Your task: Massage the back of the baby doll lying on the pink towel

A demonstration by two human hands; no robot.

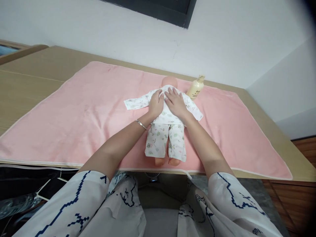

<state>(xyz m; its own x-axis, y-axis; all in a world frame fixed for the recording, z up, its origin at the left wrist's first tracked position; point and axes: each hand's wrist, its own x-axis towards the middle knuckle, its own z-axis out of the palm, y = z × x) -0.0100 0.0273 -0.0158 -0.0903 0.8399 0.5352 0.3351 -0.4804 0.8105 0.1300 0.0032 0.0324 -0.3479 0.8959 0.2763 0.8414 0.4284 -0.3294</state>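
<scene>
A baby doll (169, 81) lies on a pink blanket (81, 115), its head toward the wall and its feet toward me. It wears a white printed top (168, 115) and matching trousers (156, 141). My left hand (156, 104) rests on the left side of the doll's torso, fingers pointing up toward its neck. Beside it, my right hand (176, 102) lies flat on the torso with fingers spread. Neither hand grips anything. Just right of the doll's shoulder, a pale yellow pump bottle (196, 87) stands tilted in view.
The blanket covers much of a wooden table (32, 85) set against a white wall (138, 36). A dark frame (158, 10) is on the wall. Below the table's front edge are a small fan (152, 176), a clear plastic bottle (18, 205) and wooden drawers (291, 200).
</scene>
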